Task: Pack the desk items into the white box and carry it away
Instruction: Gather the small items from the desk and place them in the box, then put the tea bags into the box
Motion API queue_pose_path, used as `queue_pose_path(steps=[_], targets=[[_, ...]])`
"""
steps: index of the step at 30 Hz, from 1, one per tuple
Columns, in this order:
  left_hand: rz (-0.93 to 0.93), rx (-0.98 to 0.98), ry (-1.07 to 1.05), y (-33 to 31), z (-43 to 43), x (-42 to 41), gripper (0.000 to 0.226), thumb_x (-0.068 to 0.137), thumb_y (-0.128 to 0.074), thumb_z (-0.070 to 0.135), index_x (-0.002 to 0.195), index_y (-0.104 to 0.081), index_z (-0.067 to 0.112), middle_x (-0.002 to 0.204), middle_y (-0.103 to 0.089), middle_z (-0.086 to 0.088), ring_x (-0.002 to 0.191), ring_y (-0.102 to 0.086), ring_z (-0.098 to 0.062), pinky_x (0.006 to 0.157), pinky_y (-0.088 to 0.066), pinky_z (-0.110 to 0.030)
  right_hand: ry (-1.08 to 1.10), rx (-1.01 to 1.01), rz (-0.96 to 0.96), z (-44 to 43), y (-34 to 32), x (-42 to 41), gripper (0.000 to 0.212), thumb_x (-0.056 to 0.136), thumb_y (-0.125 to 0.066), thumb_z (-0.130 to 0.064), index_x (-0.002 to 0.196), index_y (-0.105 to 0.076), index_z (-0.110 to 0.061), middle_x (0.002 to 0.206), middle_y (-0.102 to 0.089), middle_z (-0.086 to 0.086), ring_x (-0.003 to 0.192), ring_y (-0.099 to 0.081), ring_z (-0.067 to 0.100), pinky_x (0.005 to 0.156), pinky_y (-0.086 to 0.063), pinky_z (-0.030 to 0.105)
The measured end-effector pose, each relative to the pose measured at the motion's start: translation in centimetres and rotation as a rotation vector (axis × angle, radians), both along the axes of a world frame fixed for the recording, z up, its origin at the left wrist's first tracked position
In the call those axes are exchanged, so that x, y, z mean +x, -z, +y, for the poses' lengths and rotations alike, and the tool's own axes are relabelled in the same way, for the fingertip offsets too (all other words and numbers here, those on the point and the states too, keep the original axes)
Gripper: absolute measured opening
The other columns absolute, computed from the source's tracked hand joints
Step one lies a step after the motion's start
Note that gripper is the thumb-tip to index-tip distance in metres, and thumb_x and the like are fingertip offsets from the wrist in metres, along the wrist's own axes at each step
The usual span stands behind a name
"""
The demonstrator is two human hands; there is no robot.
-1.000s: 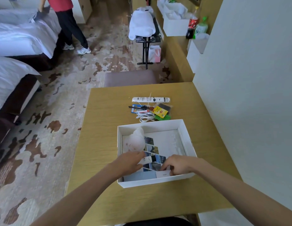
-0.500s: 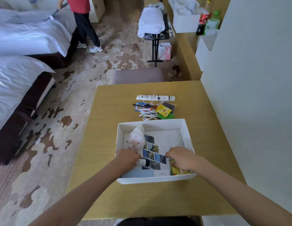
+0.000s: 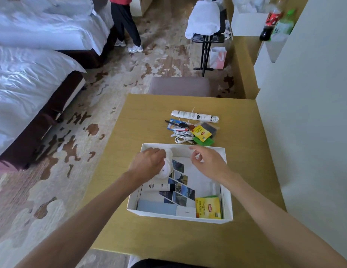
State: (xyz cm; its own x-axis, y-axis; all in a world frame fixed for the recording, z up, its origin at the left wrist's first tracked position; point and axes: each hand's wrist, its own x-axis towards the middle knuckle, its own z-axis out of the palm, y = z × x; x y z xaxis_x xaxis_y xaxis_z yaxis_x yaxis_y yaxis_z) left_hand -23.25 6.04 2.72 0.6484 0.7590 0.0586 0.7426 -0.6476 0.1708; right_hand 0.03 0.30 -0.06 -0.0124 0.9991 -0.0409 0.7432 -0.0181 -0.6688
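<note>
The white box (image 3: 228, 200) sits on the wooden desk (image 3: 130, 132). Inside lie a photo booklet (image 3: 180, 182), a small white tube (image 3: 159, 187), a yellow tea packet (image 3: 207, 207) and a white plush toy (image 3: 167, 168). My left hand (image 3: 147, 163) rests on the plush toy at the box's far left; how firmly it grips is unclear. My right hand (image 3: 207, 161) hovers over the box's far side, fingers apart, holding nothing. Beyond the box lie a white cable (image 3: 181, 136), a yellow tea bag (image 3: 201, 133), a green packet (image 3: 204, 141), a blue card with a pen (image 3: 173, 123) and a white wrapped tube (image 3: 195, 116).
A padded stool (image 3: 180, 87) stands at the desk's far edge. A white wall (image 3: 314, 113) borders the desk on the right. Two beds (image 3: 29, 89) lie at left, a person (image 3: 126, 26) stands beside them, and a luggage rack (image 3: 206, 35) stands beyond.
Both hands moved from the box's near side to its far side. The left hand went onto the plush toy. The right hand let go inside the box; a yellow tea packet now shows in its near right corner.
</note>
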Motion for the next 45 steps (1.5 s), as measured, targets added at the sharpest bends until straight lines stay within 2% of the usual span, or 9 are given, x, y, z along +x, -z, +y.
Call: queue_pose_path(steps=[6,11,18,22,28,32,37,40,45], targets=[[-0.131,-0.164,-0.097,0.2,7.8,2.9,0.020,0.091,-0.044,0.018,0.102,-0.062,0.018,0.098,-0.069,0.000,0.081,-0.063,-0.022,0.062,-0.054,-0.034,0.255,0.135,-0.027,6.3,-0.5,3.3,0.027,0.094,-0.053,-0.022,0.119,-0.061,-0.016,0.097,-0.067,-0.004,0.072,-0.062,0.010,0.056,-0.051,0.028],[-0.064,-0.449,-0.060,3.7,13.8,6.0,0.022,0.093,-0.045,0.023,0.104,-0.063,0.022,0.110,-0.066,-0.004,0.097,-0.062,-0.026,0.083,-0.052,-0.040,0.329,-0.215,-0.129,11.8,1.6,5.7,0.025,0.090,-0.063,-0.022,0.114,-0.061,-0.014,0.108,-0.065,0.003,0.090,-0.062,0.019,0.076,-0.056,0.040],[-0.004,-0.407,0.109,8.3,17.3,9.4,0.026,0.097,-0.039,0.027,0.108,-0.060,0.018,0.111,-0.065,-0.006,0.102,-0.059,-0.027,0.074,-0.046,-0.036,0.086,-0.379,-0.449,15.8,5.1,5.6,0.065,0.073,-0.078,-0.040,0.131,-0.054,-0.021,0.136,-0.052,-0.001,0.119,-0.053,0.021,0.095,-0.049,0.043],[-0.001,-0.329,0.260,9.1,17.2,11.3,0.024,0.094,-0.041,0.020,0.102,-0.062,0.012,0.106,-0.066,-0.007,0.097,-0.061,-0.027,0.068,-0.047,-0.036,0.077,-0.381,-0.559,15.5,5.0,6.4,0.025,0.083,-0.068,-0.025,0.106,-0.064,-0.016,0.109,-0.065,0.004,0.083,-0.060,0.018,0.068,-0.052,0.033],[-0.033,0.089,0.658,9.2,16.6,14.2,0.029,0.075,-0.061,0.008,0.104,-0.062,0.010,0.109,-0.064,-0.011,0.102,-0.059,-0.031,0.079,-0.050,-0.039,0.265,-0.256,-0.279,12.3,3.7,10.0,0.017,0.091,-0.055,-0.010,0.102,-0.067,-0.012,0.074,-0.063,0.004,0.053,-0.051,0.015,0.043,-0.030,0.023],[0.220,0.102,0.799,9.8,16.0,16.6,0.049,0.081,-0.061,0.021,0.129,-0.049,0.020,0.139,-0.051,-0.005,0.123,-0.047,-0.028,0.098,-0.040,-0.042,0.526,-0.198,-0.073,9.4,3.3,11.8,0.017,0.090,-0.053,-0.009,0.078,-0.060,0.000,0.073,-0.062,0.020,0.063,-0.049,0.023,0.050,-0.029,0.032],[0.248,0.131,0.865,10.5,15.3,17.8,0.036,0.087,-0.054,0.021,0.124,-0.053,0.023,0.117,-0.068,-0.001,0.111,-0.055,-0.026,0.091,-0.043,-0.039,0.583,-0.115,0.157,5.7,2.3,12.2,0.019,0.093,-0.056,-0.014,0.088,-0.068,-0.001,0.082,-0.067,0.022,0.067,-0.052,0.023,0.062,-0.043,0.038],[0.191,0.148,0.791,10.3,15.0,17.8,0.027,0.087,-0.051,0.020,0.113,-0.060,0.021,0.104,-0.071,-0.002,0.098,-0.059,-0.024,0.082,-0.047,-0.037,0.590,-0.065,0.259,3.6,1.5,12.3,0.017,0.094,-0.057,-0.014,0.093,-0.071,-0.005,0.087,-0.070,0.020,0.078,-0.061,0.034,0.073,-0.049,0.043],[-0.286,-0.394,0.173,5.6,12.0,17.3,0.021,0.096,-0.049,0.025,0.109,-0.063,0.016,0.086,-0.068,-0.010,0.074,-0.062,-0.024,0.063,-0.047,-0.032,0.632,-0.017,0.489,0.8,-1.6,11.1,0.017,0.095,-0.057,-0.017,0.093,-0.070,-0.006,0.094,-0.068,0.024,0.075,-0.058,0.015,0.074,-0.052,0.048]])
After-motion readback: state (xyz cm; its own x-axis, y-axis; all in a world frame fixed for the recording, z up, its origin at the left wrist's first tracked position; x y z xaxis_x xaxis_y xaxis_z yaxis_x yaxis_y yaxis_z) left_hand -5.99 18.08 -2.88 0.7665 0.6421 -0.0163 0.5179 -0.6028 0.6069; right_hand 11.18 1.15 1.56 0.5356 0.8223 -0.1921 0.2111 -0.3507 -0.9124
